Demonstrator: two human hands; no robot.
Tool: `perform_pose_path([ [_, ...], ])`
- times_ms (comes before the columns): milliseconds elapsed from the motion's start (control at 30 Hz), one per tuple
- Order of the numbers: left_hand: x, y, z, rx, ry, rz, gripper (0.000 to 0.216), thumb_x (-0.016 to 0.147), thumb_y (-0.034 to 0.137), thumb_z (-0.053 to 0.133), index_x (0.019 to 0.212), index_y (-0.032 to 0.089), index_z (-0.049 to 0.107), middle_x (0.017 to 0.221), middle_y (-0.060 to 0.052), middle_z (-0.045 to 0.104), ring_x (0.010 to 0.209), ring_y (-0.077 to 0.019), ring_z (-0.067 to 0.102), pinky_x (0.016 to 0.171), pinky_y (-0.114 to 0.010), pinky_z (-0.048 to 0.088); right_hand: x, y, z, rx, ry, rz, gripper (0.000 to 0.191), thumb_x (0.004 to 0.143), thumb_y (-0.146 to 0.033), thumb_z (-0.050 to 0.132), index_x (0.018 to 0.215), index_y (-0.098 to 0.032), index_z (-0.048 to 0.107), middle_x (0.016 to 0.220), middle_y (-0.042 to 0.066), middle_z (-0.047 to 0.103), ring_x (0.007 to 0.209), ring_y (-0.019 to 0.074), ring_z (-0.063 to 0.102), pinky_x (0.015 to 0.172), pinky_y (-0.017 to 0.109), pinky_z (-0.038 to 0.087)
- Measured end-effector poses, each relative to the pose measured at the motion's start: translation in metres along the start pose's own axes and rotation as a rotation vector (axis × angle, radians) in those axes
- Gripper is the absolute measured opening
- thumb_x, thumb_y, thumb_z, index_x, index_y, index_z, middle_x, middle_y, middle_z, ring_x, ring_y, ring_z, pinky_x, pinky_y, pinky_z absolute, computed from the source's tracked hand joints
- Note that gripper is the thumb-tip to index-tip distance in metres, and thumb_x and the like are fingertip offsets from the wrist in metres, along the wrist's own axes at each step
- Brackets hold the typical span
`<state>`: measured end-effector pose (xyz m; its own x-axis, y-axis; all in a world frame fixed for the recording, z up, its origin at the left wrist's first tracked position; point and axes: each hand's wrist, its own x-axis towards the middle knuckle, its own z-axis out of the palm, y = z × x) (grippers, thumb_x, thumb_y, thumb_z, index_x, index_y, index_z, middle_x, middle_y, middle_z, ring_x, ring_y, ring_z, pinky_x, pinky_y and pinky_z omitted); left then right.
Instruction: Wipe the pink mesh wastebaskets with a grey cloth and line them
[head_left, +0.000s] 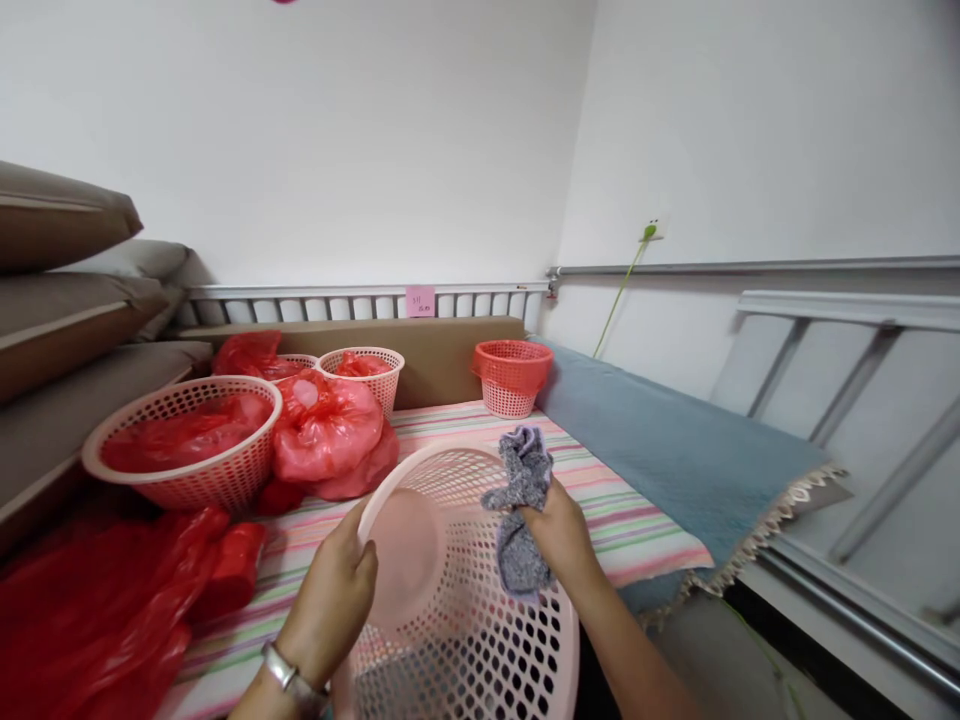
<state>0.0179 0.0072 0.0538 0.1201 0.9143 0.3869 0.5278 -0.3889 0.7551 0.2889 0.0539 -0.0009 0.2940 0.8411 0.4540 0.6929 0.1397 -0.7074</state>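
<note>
A pink perforated plastic basket (495,650) is tipped on its side with its mouth towards me, and its round solid base (409,560) shows inside. My left hand (337,575), with a silver bracelet at the wrist, is closed on the basket's left rim. A bunched grey cloth (525,560) with a pale purple edge is gripped in my right hand (562,530), at the right side of the basket's mouth. Whether the cloth touches the basket wall, I cannot tell.
At left stand pink baskets (247,455) with red plastic bags inside, beside a stuffed red bag (337,430). Loose red bags (97,610) lie in front. A red-lined basket (514,375) stands behind on the striped sheet (600,500). Cushions (75,300) are stacked left; a radiator (825,400) is right.
</note>
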Motion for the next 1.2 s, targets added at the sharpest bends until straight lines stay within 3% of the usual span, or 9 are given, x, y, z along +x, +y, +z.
perform_pose_path([
  [100,0.001,0.006,0.004,0.003,0.012,0.003,0.057,0.07,0.01,0.04,0.126,0.01,0.045,0.127,-0.011,0.054,0.124,-0.0233,0.042,0.106,-0.04,0.03,0.011,-0.012,0.003,-0.027,0.001,-0.075,0.048,0.065,-0.011,0.051,0.113,-0.018,0.05,0.107,0.008,0.06,0.099,0.0247,0.056,0.083,0.035,0.044],
  [233,0.005,0.011,0.008,0.024,-0.029,0.021,0.059,0.07,0.007,0.038,0.129,0.009,0.041,0.129,-0.012,0.052,0.124,-0.0226,0.042,0.106,-0.041,0.029,0.02,-0.065,0.012,-0.014,0.023,-0.446,0.055,0.063,-0.003,0.047,0.116,-0.018,0.05,0.113,0.009,0.056,0.107,0.0232,0.049,0.093,0.038,0.038],
  [367,0.01,0.012,0.009,0.105,-0.024,0.055,0.057,0.069,0.004,0.036,0.124,0.007,0.047,0.127,-0.014,0.053,0.125,-0.0232,0.041,0.106,-0.041,0.029,-0.007,-0.128,0.023,-0.012,-0.06,-0.752,0.05,0.069,-0.007,0.049,0.119,-0.017,0.05,0.124,0.012,0.049,0.119,0.0243,0.038,0.103,0.043,0.027],
  [467,0.012,0.012,0.008,0.183,-0.065,0.133,0.049,0.069,0.005,0.033,0.111,0.01,0.059,0.12,-0.013,0.06,0.124,-0.0245,0.041,0.105,-0.041,0.031,-0.027,-0.154,0.026,0.006,-0.167,-0.869,0.051,0.072,-0.008,0.049,0.122,-0.021,0.047,0.131,0.01,0.043,0.125,0.0222,0.031,0.106,0.044,0.02],
  [633,0.007,0.007,0.002,0.107,-0.031,0.016,0.051,0.069,0.009,0.037,0.117,0.009,0.054,0.122,-0.013,0.058,0.12,-0.0248,0.047,0.103,-0.041,0.033,-0.009,-0.134,0.026,0.023,-0.092,-0.741,0.051,0.069,-0.008,0.052,0.118,-0.02,0.05,0.123,0.01,0.05,0.12,0.0233,0.037,0.103,0.044,0.023],
  [800,-0.002,-0.006,-0.006,-0.012,-0.003,-0.039,0.054,0.072,0.017,0.038,0.124,0.004,0.044,0.127,-0.016,0.052,0.124,-0.0245,0.041,0.107,-0.041,0.026,0.014,-0.06,0.021,0.041,0.036,-0.231,0.05,0.064,-0.007,0.048,0.111,-0.02,0.051,0.106,0.008,0.059,0.099,0.0237,0.053,0.085,0.036,0.042],
  [900,-0.006,-0.006,-0.01,-0.041,-0.018,-0.058,0.052,0.074,0.021,0.038,0.122,0.001,0.046,0.126,-0.019,0.053,0.124,-0.0273,0.042,0.106,-0.043,0.027,0.008,-0.032,0.015,0.055,0.059,-0.073,0.042,0.064,-0.01,0.049,0.105,-0.02,0.053,0.1,0.006,0.06,0.095,0.0237,0.056,0.08,0.034,0.044],
  [1000,-0.006,0.002,-0.016,-0.109,-0.051,-0.071,0.053,0.075,0.026,0.042,0.123,0.004,0.046,0.127,-0.017,0.053,0.122,-0.027,0.044,0.105,-0.041,0.029,0.004,-0.032,0.011,0.119,0.104,-0.114,0.038,0.064,-0.01,0.048,0.1,-0.019,0.055,0.097,0.006,0.06,0.095,0.0227,0.056,0.081,0.033,0.043],
  [1200,0.005,0.01,-0.031,-0.162,-0.157,-0.114,0.05,0.075,0.026,0.048,0.122,0.01,0.048,0.122,-0.011,0.059,0.112,-0.0247,0.053,0.099,-0.037,0.039,0.013,-0.077,0.01,0.229,0.128,-0.36,0.034,0.069,-0.009,0.048,0.1,-0.019,0.055,0.094,0.006,0.058,0.09,0.0199,0.054,0.079,0.03,0.043],
])
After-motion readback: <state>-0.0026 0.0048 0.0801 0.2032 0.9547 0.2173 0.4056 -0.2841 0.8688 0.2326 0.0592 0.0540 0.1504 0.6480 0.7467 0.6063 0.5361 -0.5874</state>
